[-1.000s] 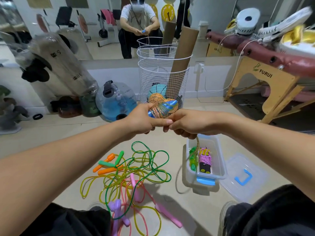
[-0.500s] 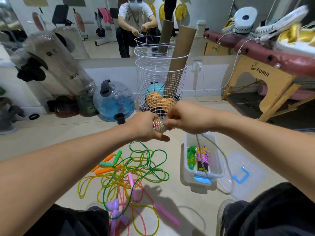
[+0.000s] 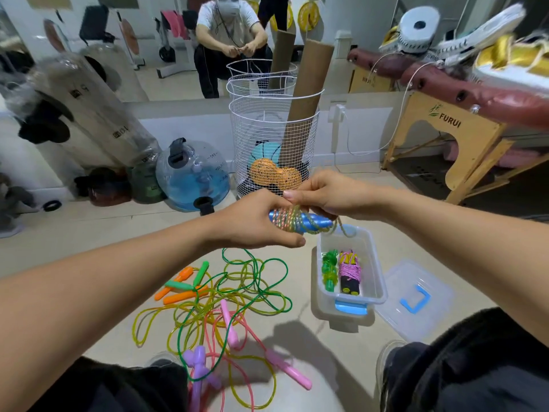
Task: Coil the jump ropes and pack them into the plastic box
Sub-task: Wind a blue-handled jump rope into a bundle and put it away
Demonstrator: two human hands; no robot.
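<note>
Left hand [image 3: 255, 224] grips blue handles [image 3: 309, 223], long axis crosswise; right hand [image 3: 329, 194] pinches rope tail; plastic box [image 3: 375, 281] directly below right hand.

Two wound ropes [image 3: 344, 270] lie inside the plastic box [image 3: 377, 281]; its lid [image 3: 416, 298] lies right, loose ropes [image 3: 225, 301] left, the wire basket [image 3: 273, 144] behind.

Clear glossy plastic box [image 3: 377, 281]; translucent, shiny plastic ropes [image 3: 237, 295] at nine o'clock; white wire basket [image 3: 267, 138] at twelve.
</note>
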